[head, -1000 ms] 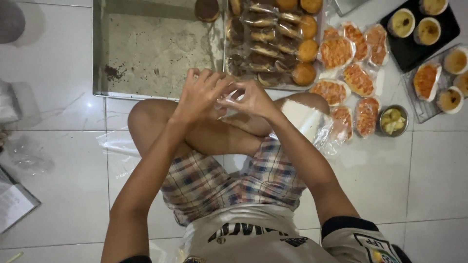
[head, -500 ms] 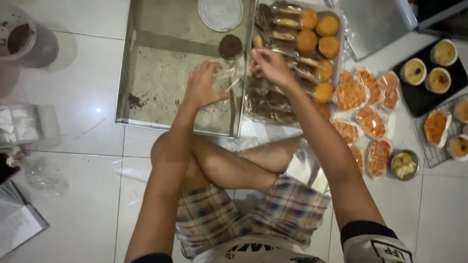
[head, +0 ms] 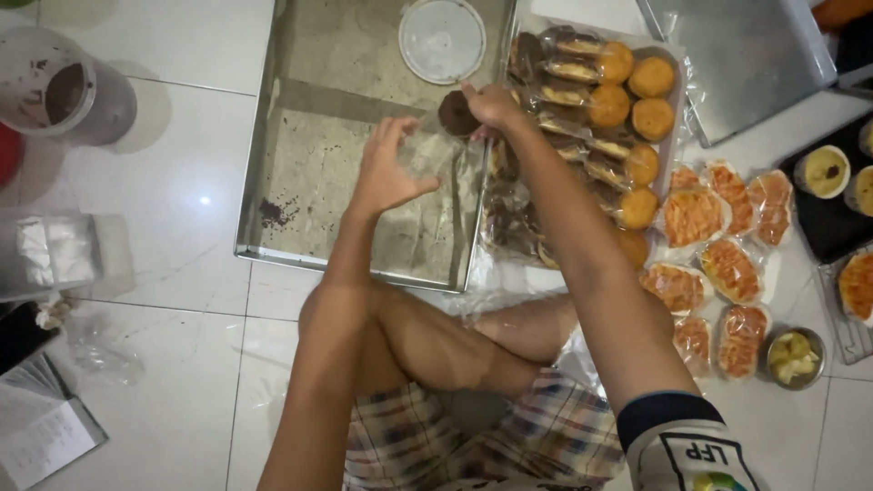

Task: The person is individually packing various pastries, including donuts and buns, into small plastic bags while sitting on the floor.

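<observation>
From the head camera, the person is sitting cross-legged on a white tiled floor, reaching forward over a large metal tray lying in front of the knees. The right hand is closing its fingers around a round dark chocolate pastry at the tray's far right edge, just beside a second tray of wrapped pastries. The left hand is hovering over the metal tray with fingers spread wide, touching a clear plastic bag that is lying just below the dark pastry. A round white lid is resting at the tray's far end. Orange-topped wrapped buns are lying on the floor to the right, and a grey cup with dark powder is standing to the far left.
</observation>
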